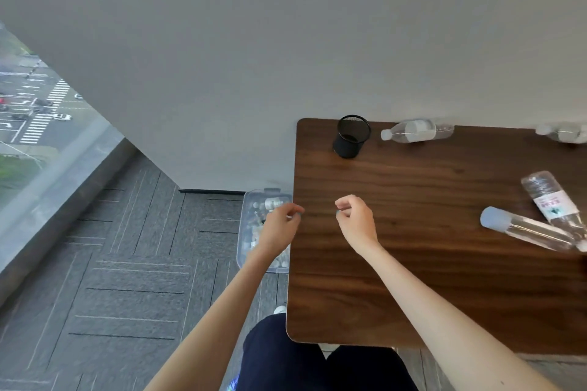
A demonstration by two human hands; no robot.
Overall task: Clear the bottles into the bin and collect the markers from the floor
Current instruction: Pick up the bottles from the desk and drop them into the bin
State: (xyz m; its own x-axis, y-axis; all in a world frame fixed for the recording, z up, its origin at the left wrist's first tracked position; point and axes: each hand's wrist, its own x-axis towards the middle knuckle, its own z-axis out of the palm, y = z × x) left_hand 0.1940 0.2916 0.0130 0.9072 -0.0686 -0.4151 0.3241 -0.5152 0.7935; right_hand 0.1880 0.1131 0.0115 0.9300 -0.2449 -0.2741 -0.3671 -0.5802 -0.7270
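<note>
Table carries four fallen bottles, well apart from the hands. Clear bin on the floor by its left edge holds others. Left hand above the bin and right hand above the table hang loosely curled, empty. Bottle clearing looks midway; next comes a reach rightward.

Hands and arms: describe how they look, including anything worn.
The left hand and right hand are bare: no gloves, rings or watch show. The left forearm and right forearm are uncovered to the frame's lower edge, no sleeve in view. Some fingertips look tinted pale blue-green, perhaps nail polish; too blurred to be sure. Dark navy trousers cover the legs.
</note>
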